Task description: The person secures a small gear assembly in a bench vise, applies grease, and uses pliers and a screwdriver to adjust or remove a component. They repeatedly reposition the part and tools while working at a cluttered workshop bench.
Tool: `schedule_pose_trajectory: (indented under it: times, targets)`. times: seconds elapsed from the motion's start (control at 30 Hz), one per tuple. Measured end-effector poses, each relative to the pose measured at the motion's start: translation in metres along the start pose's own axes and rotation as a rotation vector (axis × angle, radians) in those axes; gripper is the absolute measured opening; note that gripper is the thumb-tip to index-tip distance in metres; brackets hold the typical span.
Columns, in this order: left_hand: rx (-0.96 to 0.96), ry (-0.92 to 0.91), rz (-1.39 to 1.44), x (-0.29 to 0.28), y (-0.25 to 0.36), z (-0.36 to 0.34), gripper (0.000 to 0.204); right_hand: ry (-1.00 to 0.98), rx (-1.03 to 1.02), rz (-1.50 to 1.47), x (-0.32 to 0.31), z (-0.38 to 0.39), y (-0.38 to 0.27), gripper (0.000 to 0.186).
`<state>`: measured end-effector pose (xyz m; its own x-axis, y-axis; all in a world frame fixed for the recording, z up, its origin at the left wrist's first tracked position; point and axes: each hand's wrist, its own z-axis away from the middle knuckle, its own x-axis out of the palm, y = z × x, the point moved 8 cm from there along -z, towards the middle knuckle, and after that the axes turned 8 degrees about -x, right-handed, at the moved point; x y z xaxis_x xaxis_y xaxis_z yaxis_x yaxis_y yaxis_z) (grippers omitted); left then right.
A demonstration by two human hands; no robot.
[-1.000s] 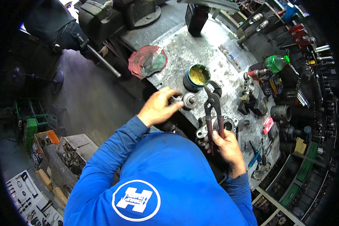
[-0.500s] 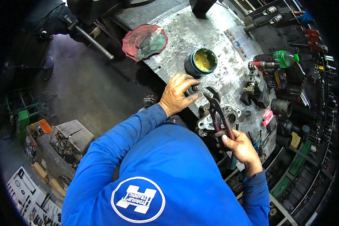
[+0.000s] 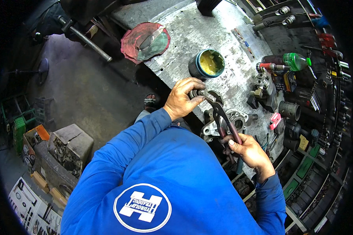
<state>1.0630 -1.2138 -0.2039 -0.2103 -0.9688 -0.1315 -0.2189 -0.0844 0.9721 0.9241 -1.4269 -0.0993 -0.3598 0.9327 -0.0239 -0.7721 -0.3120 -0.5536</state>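
My left hand [image 3: 180,100] is closed around a small, round ribbed metal part [image 3: 196,93], whose narrow end points right. In my right hand [image 3: 252,150] are tongue-and-groove pliers [image 3: 222,117] with dark red handles, gripped low down. The pliers' jaws are apart and lie at the narrow end of the metal part; whether they touch it I cannot tell. Under the pliers, a grey metal housing [image 3: 242,117] with a round bore and bolt holes sits on the bench, partly hidden. Beyond my left hand stands a dark blue tub [image 3: 196,64] of yellow grease.
The worn metal bench [image 3: 176,43] ends at its left edge, above the floor. A red and green mesh [image 3: 145,42] overhangs that edge. To the right are a green-capped bottle [image 3: 296,61], a metal cylinder [image 3: 290,110] and racks of tools. A steel bar [image 3: 90,42] juts out at upper left.
The pliers have moved left, bringing their jaws from beside the metal part to its narrow end. My left hand keeps its hold. The whole view has shifted slightly.
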Motion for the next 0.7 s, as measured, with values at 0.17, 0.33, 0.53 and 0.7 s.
schedule_pose_trajectory:
  times: [0.17,0.33,0.53,0.7]
  targets:
    - [-0.047,-0.057,0.024,0.001,-0.007,-0.002,0.034,-0.039,0.014,0.006,0.002,-0.003,-0.002,0.035]
    - [-0.061,-0.096,-0.002,0.002,-0.008,-0.005,0.035,-0.076,0.047,-0.161,0.008,-0.004,0.000,0.036]
    - [-0.029,-0.103,-0.035,0.002,-0.008,-0.007,0.037,-0.149,0.058,-0.253,0.012,0.000,-0.013,0.034]
    - [0.029,-0.087,-0.085,0.002,-0.006,-0.005,0.041,-0.136,0.125,-0.311,0.015,0.005,-0.028,0.036]
